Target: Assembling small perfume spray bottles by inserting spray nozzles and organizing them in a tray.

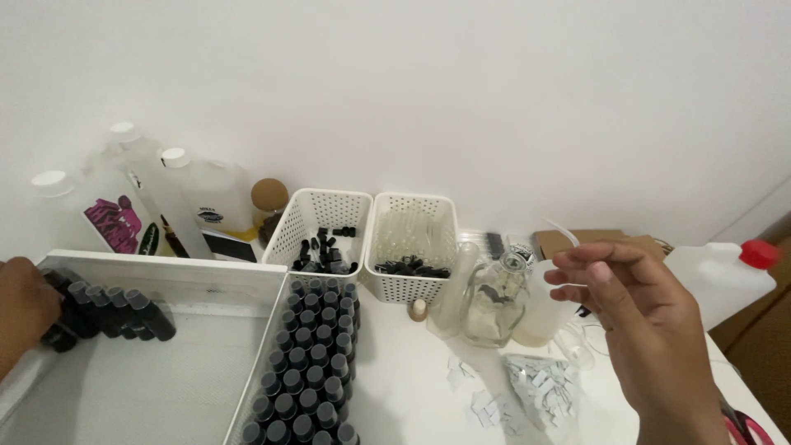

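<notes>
right hand point(647, 330): hanging in the lower right of the frame, fingers curled together, thumb and forefinger pinching a thin clear dropper tube point(563, 232) that is sticking up and left from the fingertips.
left hand point(23, 311): sitting at the left edge, mostly cut off; fingers pressing against a cluster of small dark bottles point(111, 311). Cannot tell how the fingers are set.
white tray point(165, 276): occupying the lower left; the cluster is lying in its upper left corner.
bottle rows point(313, 363): standing packed upright in a narrow tray at lower centre, just beside the white tray.
paper labels point(527, 387): lying scattered on the tabletop, lower centre-right.
glass jar point(494, 301): standing mid-frame, left of the right hand.
left basket point(317, 227): holding black caps, behind the bottle rows.
right basket point(412, 243): touching the left basket, holding clear tubes with black tips.
white jug with red cap point(729, 276): lying at the right edge.
large clear bottles point(156, 194): standing against the wall, upper left.
</notes>
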